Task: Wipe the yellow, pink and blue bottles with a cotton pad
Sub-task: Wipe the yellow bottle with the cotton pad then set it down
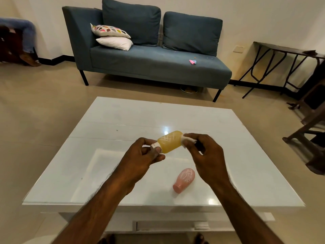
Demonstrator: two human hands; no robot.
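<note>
A yellow bottle [171, 142] with white line patterns is held on its side above the white table [109, 124]. My left hand [144, 157] grips its white neck end. My right hand [205, 154] pinches a white cotton pad [188, 140] against the bottle's base end. A pink bottle [184, 180] lies on its side on the table, below my right hand, mouth toward me. No blue bottle shows in the view.
A blue sofa [151, 64] with cushions stands beyond the table, with a small pink and blue item [193, 62] on its seat. Dark folding tables [284, 57] and wooden furniture [309, 134] stand at the right. A person's legs [26, 36] show at far left.
</note>
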